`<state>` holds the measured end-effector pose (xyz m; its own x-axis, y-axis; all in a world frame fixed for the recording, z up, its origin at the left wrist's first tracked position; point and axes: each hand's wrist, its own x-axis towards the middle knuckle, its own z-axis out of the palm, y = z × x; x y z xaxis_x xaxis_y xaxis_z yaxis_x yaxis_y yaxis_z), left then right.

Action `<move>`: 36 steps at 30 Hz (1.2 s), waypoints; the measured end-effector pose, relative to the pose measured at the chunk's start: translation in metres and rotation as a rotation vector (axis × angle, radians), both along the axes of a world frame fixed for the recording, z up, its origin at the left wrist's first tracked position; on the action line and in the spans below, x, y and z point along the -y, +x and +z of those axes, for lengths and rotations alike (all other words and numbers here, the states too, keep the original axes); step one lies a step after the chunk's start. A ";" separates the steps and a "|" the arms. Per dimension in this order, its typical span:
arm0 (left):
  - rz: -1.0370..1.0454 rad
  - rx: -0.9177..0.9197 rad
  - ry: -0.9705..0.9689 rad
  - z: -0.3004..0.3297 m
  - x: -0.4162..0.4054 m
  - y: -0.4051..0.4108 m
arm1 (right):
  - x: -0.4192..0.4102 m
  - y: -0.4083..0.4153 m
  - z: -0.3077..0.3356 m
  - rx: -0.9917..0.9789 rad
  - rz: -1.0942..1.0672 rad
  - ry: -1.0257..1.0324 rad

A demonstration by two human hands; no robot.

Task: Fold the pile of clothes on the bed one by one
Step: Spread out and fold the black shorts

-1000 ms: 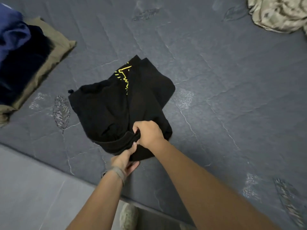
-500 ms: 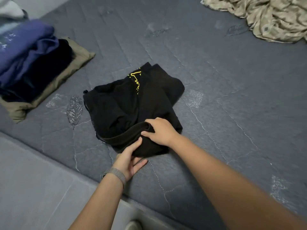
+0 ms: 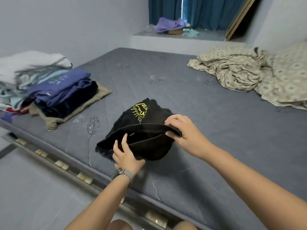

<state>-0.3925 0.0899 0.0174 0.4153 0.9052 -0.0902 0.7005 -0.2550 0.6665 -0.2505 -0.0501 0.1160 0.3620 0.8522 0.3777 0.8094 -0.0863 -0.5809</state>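
The stack of folded clothes (image 3: pixel 54 95) runs off frame, its blurred top perhaps towels.

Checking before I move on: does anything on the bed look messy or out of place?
The folded stack on the left leans and its layers are uneven. A crumpled patterned sheet lies at the far right. The black shirt is just mid-fold.

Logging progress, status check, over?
Left hand and right hand grip black shirt, raised off mattress. Folded stack left. Nothing obstructing.
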 end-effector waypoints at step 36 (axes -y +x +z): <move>-0.404 -0.615 1.174 0.265 -0.030 -0.073 | 0.188 -0.009 0.167 0.698 -0.345 -0.783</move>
